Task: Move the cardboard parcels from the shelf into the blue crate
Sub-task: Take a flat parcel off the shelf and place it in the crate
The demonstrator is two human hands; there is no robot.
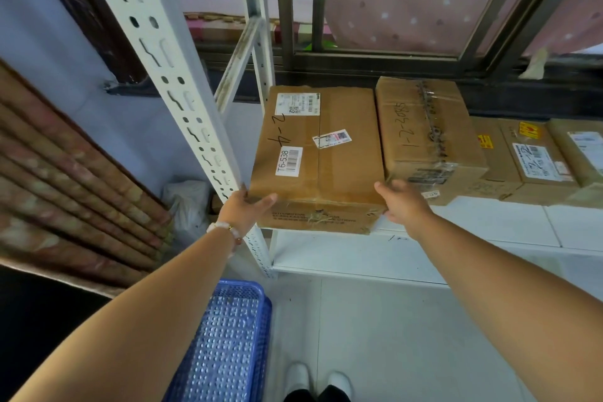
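A large cardboard parcel (321, 157) with a T6-538 label lies at the left end of the white shelf (489, 222), its front edge sticking out past the shelf lip. My left hand (246, 207) grips its front left corner, thumb on top. My right hand (403, 202) holds its front right corner, fingers curled round the side. A second parcel (424, 137) stands right beside it, touching. Further right sit several smaller parcels (535, 163). The blue crate (228, 343) stands on the floor below my left arm.
A white perforated shelf upright (169, 81) rises just left of the parcel. Rolled mats (75, 183) lean at the left. A white plastic bag (187, 206) lies behind the upright. My white shoes (318, 378) stand on the tiled floor right of the crate.
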